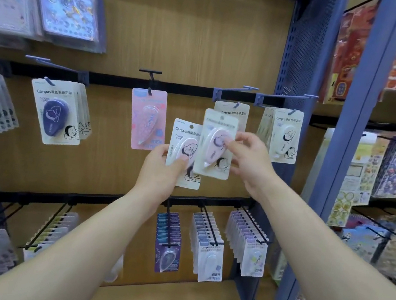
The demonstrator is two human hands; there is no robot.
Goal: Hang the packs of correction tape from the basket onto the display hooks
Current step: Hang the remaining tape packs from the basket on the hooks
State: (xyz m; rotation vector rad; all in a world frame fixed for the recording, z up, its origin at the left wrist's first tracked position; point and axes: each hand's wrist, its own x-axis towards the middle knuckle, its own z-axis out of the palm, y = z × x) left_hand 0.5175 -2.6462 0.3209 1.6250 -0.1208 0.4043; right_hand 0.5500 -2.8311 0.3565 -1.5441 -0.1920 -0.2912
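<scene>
The right hand (247,157) pinches a pink pack (213,149) just below the blue hook (236,104) above it; the left hand (163,167) grips a second pack (184,137) alongside. A missed hang-hole could probably knock the lightly pinched pack loose.

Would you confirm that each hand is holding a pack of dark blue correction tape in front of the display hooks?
Not quite: in the head view, the left hand holds one pack and the right hand another pack, both of pale pink tape, in front of the display hooks.
</scene>
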